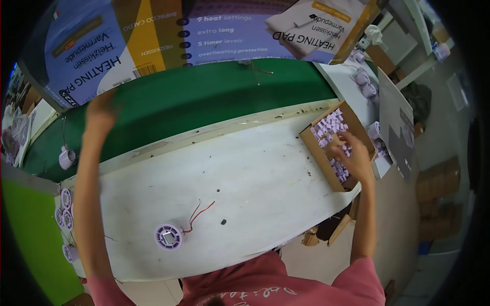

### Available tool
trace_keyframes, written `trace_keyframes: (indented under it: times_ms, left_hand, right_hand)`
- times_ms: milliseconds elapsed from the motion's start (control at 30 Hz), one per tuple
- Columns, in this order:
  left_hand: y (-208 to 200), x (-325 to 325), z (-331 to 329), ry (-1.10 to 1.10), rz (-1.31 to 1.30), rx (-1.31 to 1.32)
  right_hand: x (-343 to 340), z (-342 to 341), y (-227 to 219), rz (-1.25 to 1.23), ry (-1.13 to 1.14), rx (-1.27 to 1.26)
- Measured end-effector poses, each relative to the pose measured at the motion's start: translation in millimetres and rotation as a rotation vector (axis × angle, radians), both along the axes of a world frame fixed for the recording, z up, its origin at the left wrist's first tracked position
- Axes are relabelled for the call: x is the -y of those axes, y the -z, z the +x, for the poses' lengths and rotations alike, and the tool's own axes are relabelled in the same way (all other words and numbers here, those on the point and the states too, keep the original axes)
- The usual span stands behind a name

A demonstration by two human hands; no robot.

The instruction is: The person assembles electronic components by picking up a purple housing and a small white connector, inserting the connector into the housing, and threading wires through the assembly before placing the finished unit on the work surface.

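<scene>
The right hand (pixel 353 155), fingers part-curled, dips into a brown cardboard box (pixel 361 122) at the white desk (pixel 245 168)'s right edge; any pinch on its small lavender plastic pieces (pixel 329 125) cannot be told. Pieces look light, stiff, best gripped by 2 sides. The left hand (pixel 102 109) blurs, unreadable, over a green belt (pixel 214 97); brown cartons (pixel 438 186) stand rightward.

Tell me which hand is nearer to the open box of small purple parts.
Right. The right hand is at the open box, over its small purple parts; the left hand is well to its left, over the green surface.
</scene>
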State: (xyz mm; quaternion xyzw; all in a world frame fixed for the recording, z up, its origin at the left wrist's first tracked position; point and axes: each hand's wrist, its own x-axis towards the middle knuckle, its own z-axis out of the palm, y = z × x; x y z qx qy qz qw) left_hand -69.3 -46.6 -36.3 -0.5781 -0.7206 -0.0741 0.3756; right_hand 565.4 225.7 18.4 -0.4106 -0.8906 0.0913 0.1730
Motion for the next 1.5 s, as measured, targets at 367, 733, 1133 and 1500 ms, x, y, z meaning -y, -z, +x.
trace_keyframes:
  times_ms: [367, 733, 1133, 1500]
  left_hand:
    - [5.2, -287.5, 159.1, -0.064, 0.109, -0.741]
    - [-49.7, -260.1, 204.9, 0.229, -0.246, 0.186]
    - [-107.1, 17.2, 268.3, 0.016, -0.452, 0.508]
    - [-18.5, 104.7, 248.1, -0.182, -0.364, 0.345]
  right_hand:
    - [-1.6, -21.9, 8.7, -0.263, 0.058, -0.051]
    - [6.9, -7.6, 3.8, -0.446, 0.043, -0.08]
    - [81.5, -50.5, -34.2, -0.542, -0.156, -0.658]
    - [163.7, -199.5, -17.6, -0.812, -0.736, -0.537]
